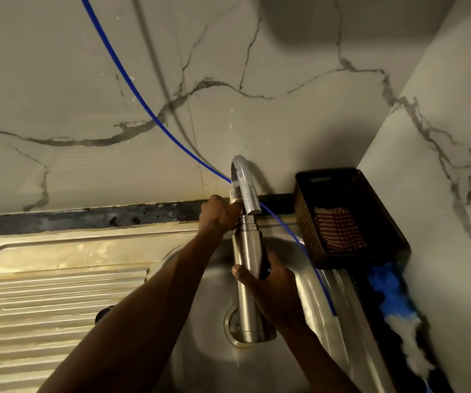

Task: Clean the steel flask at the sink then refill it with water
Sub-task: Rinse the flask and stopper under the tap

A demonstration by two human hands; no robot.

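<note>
While gripped upright by right hand point(268, 287), steel flask point(249, 268) mouth directly under tap point(245, 188) spout; left hand point(218, 214) curled at tap base, grasp unclear.

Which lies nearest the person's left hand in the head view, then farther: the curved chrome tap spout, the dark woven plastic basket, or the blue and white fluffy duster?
1. Curved chrome tap spout: just right of the left hand, which reaches to its base.
2. Dark woven plastic basket: farther right, by the corner wall.
3. Blue and white fluffy duster: farthest, low right below the basket.
</note>
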